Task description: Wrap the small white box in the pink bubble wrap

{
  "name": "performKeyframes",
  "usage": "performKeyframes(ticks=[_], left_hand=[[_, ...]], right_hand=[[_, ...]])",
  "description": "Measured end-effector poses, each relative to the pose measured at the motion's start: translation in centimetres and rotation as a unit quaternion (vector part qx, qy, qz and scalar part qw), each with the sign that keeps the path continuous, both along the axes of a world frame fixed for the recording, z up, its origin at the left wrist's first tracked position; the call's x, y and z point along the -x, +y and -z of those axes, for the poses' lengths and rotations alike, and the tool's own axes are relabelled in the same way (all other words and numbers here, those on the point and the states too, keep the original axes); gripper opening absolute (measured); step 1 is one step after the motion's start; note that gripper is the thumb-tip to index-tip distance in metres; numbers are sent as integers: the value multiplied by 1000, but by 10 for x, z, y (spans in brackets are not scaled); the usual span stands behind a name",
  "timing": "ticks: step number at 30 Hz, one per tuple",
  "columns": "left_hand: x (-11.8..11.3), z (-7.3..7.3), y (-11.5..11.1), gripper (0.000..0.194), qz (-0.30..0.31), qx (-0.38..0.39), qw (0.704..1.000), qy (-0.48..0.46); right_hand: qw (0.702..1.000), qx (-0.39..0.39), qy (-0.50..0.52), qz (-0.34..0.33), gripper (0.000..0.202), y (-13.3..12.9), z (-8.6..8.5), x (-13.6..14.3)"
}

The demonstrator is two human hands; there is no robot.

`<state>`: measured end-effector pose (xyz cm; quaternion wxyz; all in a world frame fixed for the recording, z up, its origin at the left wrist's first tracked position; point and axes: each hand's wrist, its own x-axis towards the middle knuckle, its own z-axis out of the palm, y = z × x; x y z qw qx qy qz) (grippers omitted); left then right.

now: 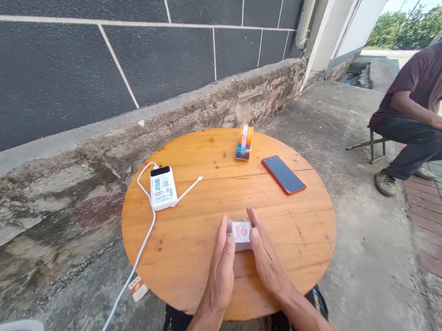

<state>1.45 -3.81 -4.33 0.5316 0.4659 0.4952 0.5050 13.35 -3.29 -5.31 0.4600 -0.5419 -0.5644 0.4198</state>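
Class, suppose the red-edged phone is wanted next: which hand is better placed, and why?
Probably the right hand: the phone lies ahead and to its right, while the left hand is farther away, across the small pack.

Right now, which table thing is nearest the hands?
The red-printed block between left hand and right hand; phone, power bank and orange object lie farther away.

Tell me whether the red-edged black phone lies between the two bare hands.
No, a small white-and-red pack sits between the left hand and right hand; the red-edged black phone lies farther right.
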Motion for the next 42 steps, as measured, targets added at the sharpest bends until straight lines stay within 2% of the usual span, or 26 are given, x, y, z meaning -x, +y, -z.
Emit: performKeyframes(ticks=[4,7,11,14,16,18,21,23,25,28,33,42], left_hand=[[-11,14,1,57,6,20,997,-72],[-17,18,1,59,0,26,995,-100],[-19,13,4,63,-16,38,992,-123],[-8,6,0,63,-25,14,990,-135],[6,4,-10,61,-38,-3,994,-101],[20,5,-25,60,-35,0,999,-19],[37,18,-43,61,-57,-5,995,84],[43,32,-43,65,-62,-16,989,133],[43,44,-36,66,-76,-17,980,185],[36,47,-29,60,-79,-13,961,265],[26,36,-37,51,-90,-89,951,280],[20,33,-39,42,-124,-144,940,283]], right_hand=[[1000,-9,5,7,59,2,5,11],[1000,-10,18,3,60,2,7,13],[998,9,57,-20,62,8,4,7],[996,15,87,1,59,8,2,-10],[994,6,105,33,57,1,2,-27],[992,2,101,71,56,-14,4,-45],[994,19,44,101,52,-42,7,-60],[995,8,7,95,49,-53,13,-59],[991,-37,-48,116,49,-55,21,-53],[981,-76,-93,151,47,-50,30,-45],[969,-118,-147,160,46,-44,40,-41],[945,-165,-242,143,42,-33,48,-42]])
